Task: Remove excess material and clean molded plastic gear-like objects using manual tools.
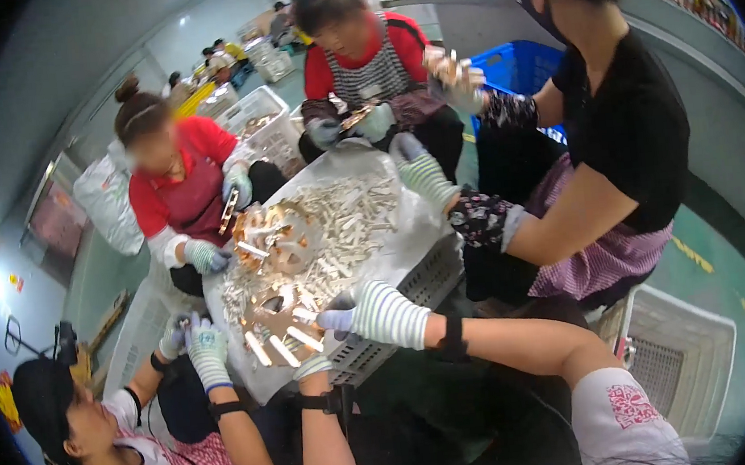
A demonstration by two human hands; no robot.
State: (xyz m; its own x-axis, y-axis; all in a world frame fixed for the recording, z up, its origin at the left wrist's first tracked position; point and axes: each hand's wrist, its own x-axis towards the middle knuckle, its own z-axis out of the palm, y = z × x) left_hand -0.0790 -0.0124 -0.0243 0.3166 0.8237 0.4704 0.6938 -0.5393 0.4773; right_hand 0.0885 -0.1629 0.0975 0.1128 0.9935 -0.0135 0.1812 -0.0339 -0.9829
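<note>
My left hand (313, 366), in a white striped glove, is closed on the near edge of a shiny copper-coloured metal plate (266, 318) with bright strips along its near side. Most of its fingers are hidden. In a matching glove with grey fingertips, my right hand (385, 313) closes at the plate's right edge; the exact grip is partly hidden. Beneath lies a heap of small silvery metal strips (349, 221) on a white sheet (398, 238). Another copper-coloured piece (287, 232) with cutouts rests on the heap, just beyond the plate.
The sheet covers a perforated white crate (431, 282). Several co-workers in gloves sit around it; one pair of gloved hands (206, 341) is close on my left. A white crate (685, 355) stands at my right. Farther back are a blue crate (518, 66) and another white crate (253, 109).
</note>
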